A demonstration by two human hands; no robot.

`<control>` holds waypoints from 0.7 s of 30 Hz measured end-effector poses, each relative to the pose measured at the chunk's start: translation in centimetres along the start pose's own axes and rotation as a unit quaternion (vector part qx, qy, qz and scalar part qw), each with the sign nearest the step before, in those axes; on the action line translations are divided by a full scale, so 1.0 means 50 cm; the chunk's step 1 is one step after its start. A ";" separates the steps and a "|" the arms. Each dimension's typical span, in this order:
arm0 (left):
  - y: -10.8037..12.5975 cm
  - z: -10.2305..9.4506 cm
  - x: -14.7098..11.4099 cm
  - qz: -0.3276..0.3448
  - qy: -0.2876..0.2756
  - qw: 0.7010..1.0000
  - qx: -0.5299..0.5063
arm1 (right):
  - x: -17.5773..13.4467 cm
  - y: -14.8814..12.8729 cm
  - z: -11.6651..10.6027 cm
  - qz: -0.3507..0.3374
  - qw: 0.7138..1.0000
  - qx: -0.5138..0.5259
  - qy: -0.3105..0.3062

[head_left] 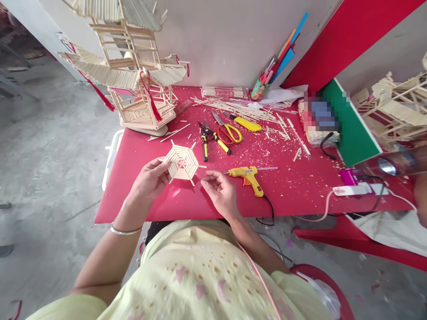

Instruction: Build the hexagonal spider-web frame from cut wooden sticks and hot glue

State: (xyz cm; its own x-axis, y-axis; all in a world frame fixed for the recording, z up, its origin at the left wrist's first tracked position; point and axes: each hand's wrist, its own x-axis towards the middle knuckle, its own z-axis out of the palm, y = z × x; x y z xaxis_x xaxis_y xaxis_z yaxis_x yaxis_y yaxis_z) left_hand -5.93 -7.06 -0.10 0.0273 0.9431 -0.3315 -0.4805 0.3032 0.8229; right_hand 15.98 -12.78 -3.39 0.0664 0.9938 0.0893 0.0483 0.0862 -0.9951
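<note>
My left hand (pixel 155 175) pinches the left edge of a web-shaped hexagonal piece made of thin wooden sticks (pixel 183 163), held above the red table. Short spokes stick out past the rim of this piece. Close to its lower right side is my right hand (pixel 218 190), with loosely bent fingers apart and nothing visible in them. A yellow glue gun (pixel 246 174) lies just right of that hand, a clear glue stick out of its back. Beyond the piece lie pliers (pixel 213 138) with yellow-black handles and scissors (pixel 230 132) with red and yellow handles.
A stick-built pagoda model (pixel 143 89) with red tassels stands at the back left. A yellow utility knife (pixel 247 123), loose sticks (pixel 233 109) and scraps cover the back. At right are a green board (pixel 350 129), a power strip (pixel 353 190) and part of another person's arm (pixel 420 191).
</note>
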 end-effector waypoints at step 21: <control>0.054 0.041 0.025 0.178 0.028 0.983 0.028 | -0.038 0.051 -0.236 -0.028 0.796 -0.583 0.164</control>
State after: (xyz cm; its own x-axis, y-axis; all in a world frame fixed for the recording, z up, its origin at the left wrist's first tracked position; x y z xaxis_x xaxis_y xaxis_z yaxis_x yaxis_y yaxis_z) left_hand -5.39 -4.75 2.66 -0.1839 0.9821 -0.0413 -0.4018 -0.0368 0.9150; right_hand 27.73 -15.29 -5.59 0.2798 0.9022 0.3282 0.9384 -0.1848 -0.2919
